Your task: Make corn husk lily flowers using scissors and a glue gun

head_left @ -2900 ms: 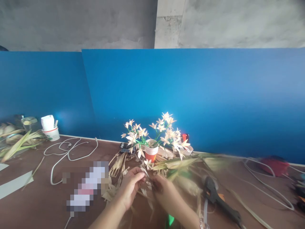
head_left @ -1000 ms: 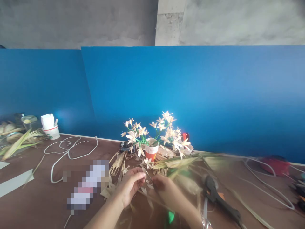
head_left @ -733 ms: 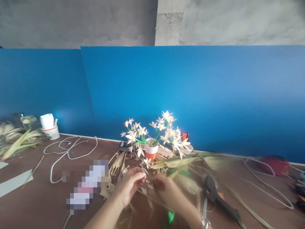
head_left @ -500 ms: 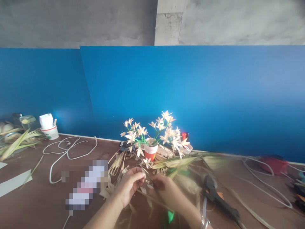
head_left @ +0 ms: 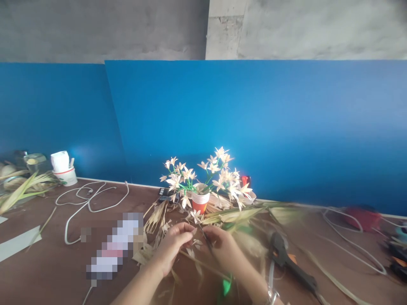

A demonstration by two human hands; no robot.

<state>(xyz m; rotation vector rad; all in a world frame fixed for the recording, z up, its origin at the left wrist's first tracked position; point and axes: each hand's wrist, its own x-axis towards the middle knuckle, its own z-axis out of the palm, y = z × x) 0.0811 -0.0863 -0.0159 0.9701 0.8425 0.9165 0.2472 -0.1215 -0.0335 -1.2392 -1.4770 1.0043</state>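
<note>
My left hand is closed in a pinch; what sits between thumb and fingertips is too small to make out. Opposite it, my right hand is closed around a thin dark tool that slants up toward the left fingertips. Blur hides the tool's exact kind. Just beyond both hands stands an orange and white paper cup holding cream-coloured husk flowers on green stems. One pale flower hangs low in front of the cup. Dried husk scraps lie around my hands.
A black glue gun lies at the right, near long husk strips. White cables loop on the brown table at left. Behind are a white cup and a blue partition. A pixelated object lies left.
My right hand has moved slightly up and right, and the thin dark tool with it. My left hand stays nearly in place, still pinched.
</note>
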